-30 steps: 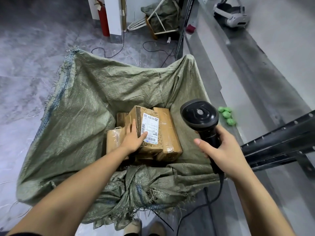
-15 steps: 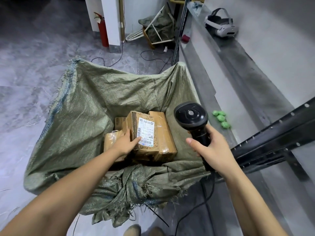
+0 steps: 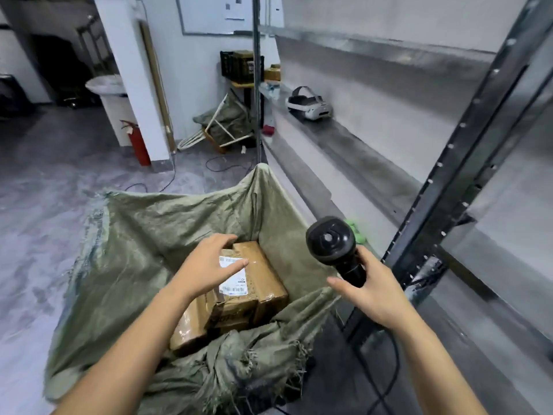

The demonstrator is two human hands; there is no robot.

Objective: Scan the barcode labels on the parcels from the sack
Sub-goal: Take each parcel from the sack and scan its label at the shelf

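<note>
Inside the open green sack (image 3: 125,259) sit the brown parcels (image 3: 257,283), the top one showing its white barcode label (image 3: 235,284). The left hand (image 3: 206,265) lies over that parcel, fingers spread and loosely bent across the label. Right of the sack, the right hand (image 3: 372,292) grips the black scanner (image 3: 332,244), fingers wrapped round its handle.
</note>
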